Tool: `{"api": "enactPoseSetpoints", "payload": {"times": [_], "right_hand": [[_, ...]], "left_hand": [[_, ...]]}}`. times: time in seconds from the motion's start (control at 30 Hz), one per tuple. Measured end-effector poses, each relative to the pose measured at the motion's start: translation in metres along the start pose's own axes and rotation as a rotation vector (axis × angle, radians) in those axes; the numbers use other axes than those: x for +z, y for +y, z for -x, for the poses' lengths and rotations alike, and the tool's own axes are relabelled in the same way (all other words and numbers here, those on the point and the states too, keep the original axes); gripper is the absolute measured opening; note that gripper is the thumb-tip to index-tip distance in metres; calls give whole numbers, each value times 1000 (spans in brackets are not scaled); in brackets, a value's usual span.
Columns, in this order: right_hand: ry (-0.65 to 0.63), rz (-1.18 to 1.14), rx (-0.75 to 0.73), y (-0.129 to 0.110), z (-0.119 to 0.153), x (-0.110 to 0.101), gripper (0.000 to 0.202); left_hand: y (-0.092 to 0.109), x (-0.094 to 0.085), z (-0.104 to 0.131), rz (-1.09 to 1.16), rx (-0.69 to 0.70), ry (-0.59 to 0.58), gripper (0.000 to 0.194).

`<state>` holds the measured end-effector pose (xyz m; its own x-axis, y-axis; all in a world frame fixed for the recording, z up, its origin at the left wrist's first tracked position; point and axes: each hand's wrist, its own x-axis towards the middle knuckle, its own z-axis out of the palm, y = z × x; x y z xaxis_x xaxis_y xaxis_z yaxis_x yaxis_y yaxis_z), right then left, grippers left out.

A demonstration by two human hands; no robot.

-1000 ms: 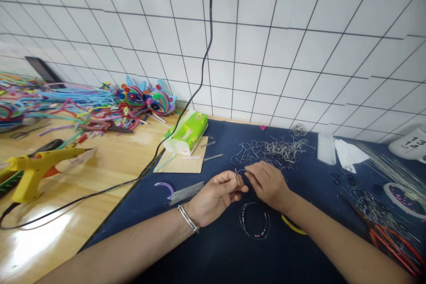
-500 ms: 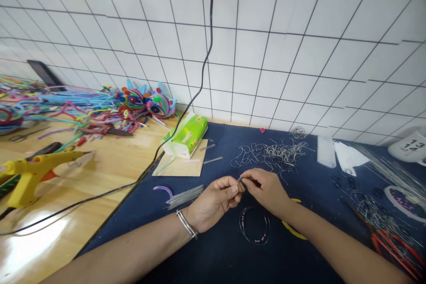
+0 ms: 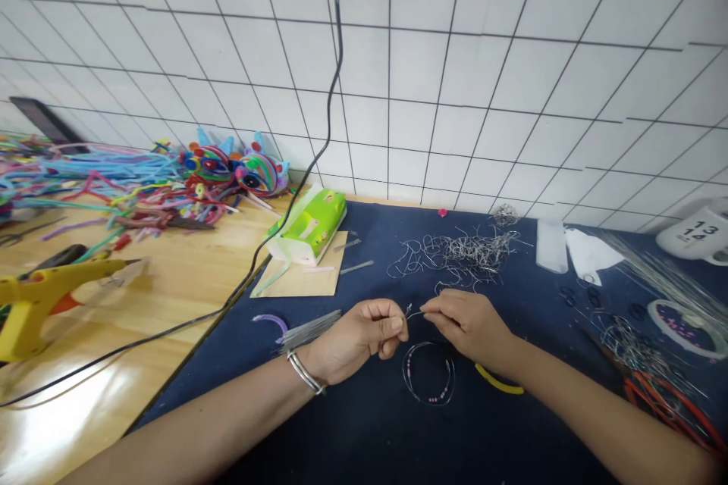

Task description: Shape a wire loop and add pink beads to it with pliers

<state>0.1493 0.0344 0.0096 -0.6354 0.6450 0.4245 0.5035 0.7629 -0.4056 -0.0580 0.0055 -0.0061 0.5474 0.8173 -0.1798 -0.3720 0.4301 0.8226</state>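
Note:
Between my two hands runs a short thin wire [image 3: 415,313] with a small twisted bit near its left end. My left hand [image 3: 380,330], with a silver bangle at the wrist, pinches one end. The fingertips of my right hand [image 3: 463,322] are closed on the other end. Just below them, a wire ring with pink beads [image 3: 431,398] lies on the dark blue mat [image 3: 364,432]. A yellow curved piece [image 3: 500,381] is partly hidden under my right forearm. Left of my left hand are a bundle of straight wires [image 3: 310,331] and a purple curved piece [image 3: 273,320].
A tangled wire pile [image 3: 478,254] lies behind my hands. A green tissue pack [image 3: 318,223] rests back left; a yellow glue gun [image 3: 45,295] and colourful pipe cleaners [image 3: 114,174] lie farther left. At right are orange-handled pliers [image 3: 671,402], a beaded dish [image 3: 685,330] and a mug [image 3: 697,231].
My right hand has moved right, away from my left hand, and a length of wire now shows between them. The camera view has shifted slightly.

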Motion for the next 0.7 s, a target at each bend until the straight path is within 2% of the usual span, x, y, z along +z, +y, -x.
{"api": "enactPoseSetpoints", "payload": {"times": [0.3, 0.7], "right_hand": [[-81, -22, -54, -4, 15, -8, 16], [-264, 18, -158, -2, 19, -19, 16]], "left_hand": [[2, -2, 2, -261, 14, -31, 18], [5, 0, 2, -411, -41, -84, 17]]}}
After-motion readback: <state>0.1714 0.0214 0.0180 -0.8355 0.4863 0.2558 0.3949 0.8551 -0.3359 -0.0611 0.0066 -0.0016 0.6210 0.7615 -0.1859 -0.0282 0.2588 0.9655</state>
